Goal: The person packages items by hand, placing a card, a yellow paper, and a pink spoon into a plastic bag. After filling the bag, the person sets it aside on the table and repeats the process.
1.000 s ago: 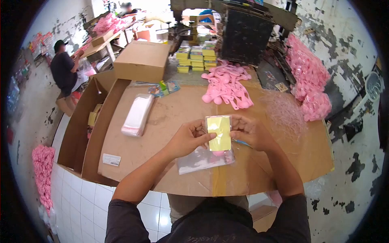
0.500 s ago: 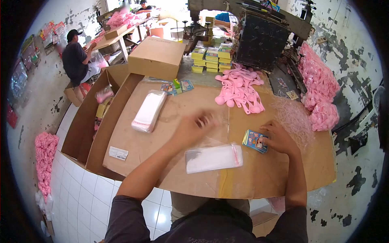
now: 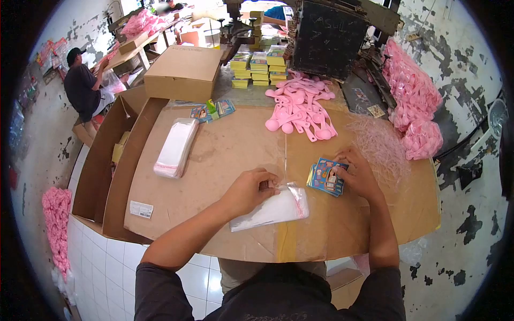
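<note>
Cardboard sheeting covers the counter (image 3: 214, 224), and the fisheye edge of the head view darkens and cuts off the walls. The fingertips of the left hand (image 3: 250, 190) are hidden where they curl into the top of the bags (image 3: 270, 209), so the exact contact point cannot be made out. The print on the cards (image 3: 324, 177) is too small to read. A thin line rises from the bags toward the spoons (image 3: 300, 109); what it is cannot be told.

The bags are clear, glossy and flat, lying as a loose stack near the front edge of the counter, with a pink-tinted band at the right end. Their long axis runs left-low to right-high, the banded end pointing toward the cards. The left-hand grip is narrow, pinched on that end of the bags.

The cards are a small blue stack with colour pictures, slightly fanned, just right of the bags. The right hand (image 3: 356, 174) lies on them with the thumb on the top card; whether the grip is closed around the stack cannot be told.

A second pile of bags (image 3: 175, 147) lies well apart to the left.
</note>
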Motion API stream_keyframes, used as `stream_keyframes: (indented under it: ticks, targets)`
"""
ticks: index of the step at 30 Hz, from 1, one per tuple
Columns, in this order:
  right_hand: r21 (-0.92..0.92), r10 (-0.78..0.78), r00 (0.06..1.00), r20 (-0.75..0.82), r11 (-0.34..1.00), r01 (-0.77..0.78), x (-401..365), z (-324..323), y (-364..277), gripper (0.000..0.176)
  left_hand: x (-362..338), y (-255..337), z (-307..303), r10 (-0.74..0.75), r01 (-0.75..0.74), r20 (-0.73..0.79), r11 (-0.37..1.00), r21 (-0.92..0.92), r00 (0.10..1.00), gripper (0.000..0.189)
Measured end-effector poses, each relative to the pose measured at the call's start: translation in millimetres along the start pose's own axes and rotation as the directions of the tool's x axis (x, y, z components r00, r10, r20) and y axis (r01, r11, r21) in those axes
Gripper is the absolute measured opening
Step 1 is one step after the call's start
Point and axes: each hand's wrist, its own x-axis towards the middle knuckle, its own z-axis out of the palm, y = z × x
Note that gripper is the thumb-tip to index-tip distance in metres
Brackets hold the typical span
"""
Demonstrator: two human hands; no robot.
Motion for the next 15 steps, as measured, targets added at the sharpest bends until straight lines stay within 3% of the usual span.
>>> stream_keyframes:
  ticks: [1, 4, 5, 7, 9, 10, 11, 13, 15]
  targets:
    - [-0.063, -0.101, 0.994, -0.042, 0.993, 0.098, -0.6, 1.6, 0.4, 0.018, -0.5, -0.9, -0.6, 0.006, -0.006, 0.010, 1.000, 0.000, 1.000, 0.019]
    - [0.239, 0.151, 0.988, 0.030, 0.959, -0.153, -4.4, 4.0, -12.3, 0.016, -0.7, 6.3, -2.8, -0.075, 0.076, 0.025, 0.996, -0.054, 0.997, 0.014]
    - [0.410, 0.195, 0.979, 0.066, 0.889, -0.205, -7.5, 7.3, -21.5, 0.016, -1.1, 8.5, -2.8, -0.119, 0.121, 0.030, 0.989, -0.081, 0.992, 0.011]
    - [0.697, 0.256, 0.954, 0.156, 0.655, -0.290, -12.8, 17.1, -41.0, 0.016, 0.1, 0.1, -0.9, -0.057, 0.058, 0.011, 0.986, -0.157, 0.998, 0.011]
    - [0.379, 0.022, 0.991, 0.133, 0.923, -0.072, -10.6, 27.1, -49.3, 0.017, 2.0, -6.7, 0.8, -0.033, 0.034, 0.007, 0.943, -0.330, 0.999, 0.016]
    - [0.193, -0.096, 0.983, 0.156, 0.979, 0.065, -10.0, 29.7, -50.7, 0.018, 3.4, -8.7, 0.4, -0.040, 0.042, 0.014, 0.888, -0.458, 0.999, 0.021]
    - [0.141, -0.159, 0.978, 0.138, 0.980, 0.140, -10.0, 32.0, -48.3, 0.019, 4.5, -9.4, -0.9, -0.047, 0.051, 0.021, 0.816, -0.576, 0.999, 0.026]
    - [0.032, -0.285, 0.952, 0.114, 0.959, 0.283, -10.6, 38.3, -41.9, 0.022, 5.0, 9.3, -13.8, -0.105, 0.131, 0.078, 0.763, -0.633, 0.991, 0.036]
    - [0.118, -0.139, 0.988, 0.073, 0.985, 0.130, -10.3, 37.3, -39.5, 0.022, 3.0, 20.8, -19.7, -0.137, 0.178, 0.114, 0.721, -0.669, 0.984, 0.044]
